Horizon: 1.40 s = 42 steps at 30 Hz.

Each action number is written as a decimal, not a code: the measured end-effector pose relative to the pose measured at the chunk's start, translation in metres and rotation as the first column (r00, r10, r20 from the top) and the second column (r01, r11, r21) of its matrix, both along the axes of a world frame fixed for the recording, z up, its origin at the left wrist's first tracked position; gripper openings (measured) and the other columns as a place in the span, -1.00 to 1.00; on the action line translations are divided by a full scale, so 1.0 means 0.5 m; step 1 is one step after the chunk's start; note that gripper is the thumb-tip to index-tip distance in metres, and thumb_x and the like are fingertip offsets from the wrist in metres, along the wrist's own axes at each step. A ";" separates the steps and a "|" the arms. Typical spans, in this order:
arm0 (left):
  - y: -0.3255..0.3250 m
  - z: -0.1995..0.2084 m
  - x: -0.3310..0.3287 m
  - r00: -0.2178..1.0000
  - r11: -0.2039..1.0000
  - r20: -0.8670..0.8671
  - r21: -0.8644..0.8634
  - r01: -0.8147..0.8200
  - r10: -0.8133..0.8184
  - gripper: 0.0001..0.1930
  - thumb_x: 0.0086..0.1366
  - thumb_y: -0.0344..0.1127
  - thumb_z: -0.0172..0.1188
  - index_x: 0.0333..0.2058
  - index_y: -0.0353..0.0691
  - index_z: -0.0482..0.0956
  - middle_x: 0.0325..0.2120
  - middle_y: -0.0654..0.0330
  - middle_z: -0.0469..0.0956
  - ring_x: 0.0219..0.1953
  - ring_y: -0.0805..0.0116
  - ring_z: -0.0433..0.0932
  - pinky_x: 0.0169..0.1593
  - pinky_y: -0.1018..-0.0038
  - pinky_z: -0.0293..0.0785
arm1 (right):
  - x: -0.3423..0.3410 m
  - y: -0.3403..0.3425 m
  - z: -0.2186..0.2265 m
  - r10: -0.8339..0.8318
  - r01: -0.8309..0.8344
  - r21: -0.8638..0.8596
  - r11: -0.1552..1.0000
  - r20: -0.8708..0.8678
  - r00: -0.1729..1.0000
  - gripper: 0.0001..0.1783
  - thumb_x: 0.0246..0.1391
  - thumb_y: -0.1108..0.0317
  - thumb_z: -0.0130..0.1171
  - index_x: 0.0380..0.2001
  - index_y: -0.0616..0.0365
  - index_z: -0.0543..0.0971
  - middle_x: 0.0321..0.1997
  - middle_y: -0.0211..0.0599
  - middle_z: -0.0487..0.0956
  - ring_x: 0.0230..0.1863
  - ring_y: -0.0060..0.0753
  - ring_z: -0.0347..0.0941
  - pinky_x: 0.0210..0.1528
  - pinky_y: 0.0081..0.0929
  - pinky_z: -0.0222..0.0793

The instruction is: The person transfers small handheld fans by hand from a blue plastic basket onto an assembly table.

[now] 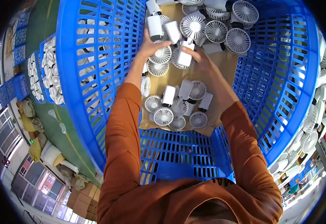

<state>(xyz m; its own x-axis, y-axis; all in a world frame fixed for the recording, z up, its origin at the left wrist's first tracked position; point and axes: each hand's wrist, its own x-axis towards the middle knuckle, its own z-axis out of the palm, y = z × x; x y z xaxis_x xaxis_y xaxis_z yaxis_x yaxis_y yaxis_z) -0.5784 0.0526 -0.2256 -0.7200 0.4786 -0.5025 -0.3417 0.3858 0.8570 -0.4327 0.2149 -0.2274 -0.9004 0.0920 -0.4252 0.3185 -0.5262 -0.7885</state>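
Both my arms reach down into a blue slatted plastic basket holding white handheld fans with round grilles. My left hand closes around a white fan handle near the basket's left wall, its thumb stretched right below a second, tilted handle. Most of the left fingers are hidden behind these pieces. My right hand grips an upright fan by its white handle; a round grille rises above it. Between the hands and just below lie two more fan grilles.
Brown cardboard lines the basket floor. A loose cluster of fans lies nearer me, and a heap of fans fills the far end. Other fan-filled blue crates stand left on the green floor; more white fans are piled right.
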 end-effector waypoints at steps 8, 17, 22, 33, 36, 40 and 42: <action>-0.036 0.044 0.086 0.976 0.996 0.197 -0.009 0.093 -0.089 0.24 -0.36 -0.22 0.49 0.19 -0.23 -0.29 -0.01 0.05 0.23 0.04 0.24 0.26 0.07 0.39 0.26 | 0.003 0.025 0.050 0.252 -0.256 0.006 0.967 0.159 0.954 -0.38 -0.13 0.04 0.21 -0.07 0.21 0.36 -0.17 -0.27 0.46 -0.13 -0.44 0.39 -0.14 -0.44 0.36; -0.022 0.090 0.164 0.994 0.997 0.113 0.075 -0.014 0.006 0.06 -0.37 -0.38 0.49 0.11 -0.24 -0.05 -0.10 0.13 0.30 -0.04 0.32 0.30 0.01 0.42 0.29 | 0.053 0.048 0.004 0.367 -0.320 -0.252 0.913 0.169 0.915 -0.30 -0.17 0.03 0.25 -0.01 0.19 0.31 -0.15 -0.32 0.44 -0.12 -0.43 0.38 -0.09 -0.44 0.33; -0.003 0.144 0.096 0.996 0.996 -0.076 0.083 -0.035 0.041 -0.10 -0.36 -0.39 0.49 0.01 -0.27 0.15 -0.17 0.14 0.40 -0.12 0.32 0.41 -0.06 0.41 0.37 | 0.066 0.042 -0.018 0.222 -0.151 -0.396 0.906 0.140 0.965 -0.40 -0.11 0.13 0.23 -0.05 0.18 0.31 -0.22 -0.37 0.45 -0.20 -0.49 0.41 -0.15 -0.47 0.37; 0.047 0.102 -0.047 0.846 0.807 0.365 -0.308 0.504 -0.389 0.07 -0.22 -0.06 0.44 0.19 -0.16 -0.09 -0.04 -0.10 0.33 -0.03 0.13 0.38 -0.11 0.13 0.39 | 0.061 -0.011 -0.026 0.047 0.044 -0.424 0.905 0.203 0.978 -0.42 -0.08 0.10 0.18 -0.03 0.19 0.31 -0.16 -0.31 0.46 -0.18 -0.44 0.43 -0.14 -0.43 0.41; -0.071 0.011 -0.028 0.877 0.859 0.263 -0.223 0.461 -0.403 0.04 -0.19 -0.02 0.41 0.17 -0.25 -0.06 0.03 -0.09 0.24 0.00 0.14 0.35 -0.10 0.16 0.40 | 0.055 -0.043 -0.020 0.069 -0.006 -0.530 0.848 0.099 0.993 -0.44 -0.05 0.12 0.16 -0.02 0.18 0.30 -0.16 -0.31 0.46 -0.18 -0.44 0.44 -0.15 -0.43 0.42; -0.055 0.045 0.071 0.746 0.977 0.636 0.059 0.206 -0.196 -0.21 -0.05 -0.24 0.34 0.11 -0.22 0.08 -0.09 0.13 0.38 -0.07 0.31 0.41 -0.09 0.34 0.45 | 0.104 -0.022 -0.042 0.066 0.028 -0.608 0.794 0.132 0.989 -0.48 0.01 0.18 0.11 0.01 0.15 0.27 -0.16 -0.31 0.46 -0.17 -0.43 0.43 -0.16 -0.45 0.42; -0.046 0.066 0.122 0.752 0.986 0.648 -0.015 0.167 -0.117 -0.22 -0.05 -0.25 0.32 0.12 -0.18 0.07 -0.10 0.20 0.39 -0.10 0.34 0.42 -0.12 0.35 0.47 | 0.122 -0.018 -0.025 0.036 0.109 -0.491 0.864 0.276 0.960 -0.46 0.03 0.21 0.09 0.05 0.14 0.23 -0.13 -0.29 0.45 -0.15 -0.42 0.43 -0.16 -0.46 0.42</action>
